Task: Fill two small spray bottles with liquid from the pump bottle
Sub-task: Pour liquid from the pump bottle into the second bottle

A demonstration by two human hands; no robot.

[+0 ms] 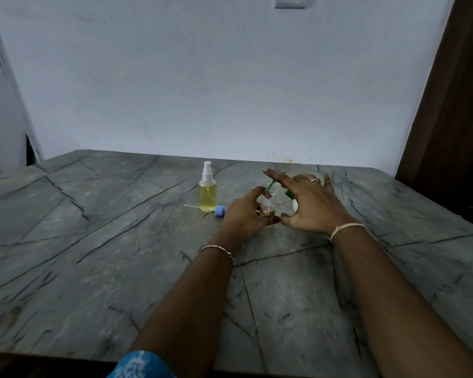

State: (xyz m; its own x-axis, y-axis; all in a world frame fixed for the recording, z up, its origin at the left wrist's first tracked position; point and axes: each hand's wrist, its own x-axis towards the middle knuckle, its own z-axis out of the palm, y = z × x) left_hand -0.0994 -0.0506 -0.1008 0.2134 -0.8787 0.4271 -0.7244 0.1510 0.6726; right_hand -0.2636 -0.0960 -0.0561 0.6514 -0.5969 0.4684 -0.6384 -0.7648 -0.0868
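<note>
Left hand: the left hand [243, 214] is curled round the open spray bottle [268, 204], thumb on the near side, fingers wrapped behind; it holds the bottle upright on the table [93, 241].
Open spray bottle: small, clear, uncapped, with a red-and-white label low on its side. A little yellowish liquid shows at the bottom. It stands right of table centre, towards the far edge.
Right hand: the right hand [309, 203] is spread wide and grips nothing. Its fingers are straight, and the forefinger reaches out over the green spout. Whether the palm bears down on the pump head, cannot tell.
Pump bottle: the pump bottle [289, 195] is mostly hidden under the right hand, just right of the open bottle. Green pump parts and a pale patch of body show between the fingers. The green spout [273, 184] slants down to the open bottle's mouth.
Filled spray bottle: the filled spray bottle [208, 190] stands upright left of the hands, apart from them, with its white sprayer on and yellow liquid up to the shoulder.
Loose sprayer: the blue sprayer cap [220, 210] lies on its side beside the filled bottle's base. Its dip tube points left.
Wrists: bracelet [219, 249] on the left, pale thread [344, 230] on the right, ring [315, 180] on a right finger.
Background: pale wall [202, 77].
</note>
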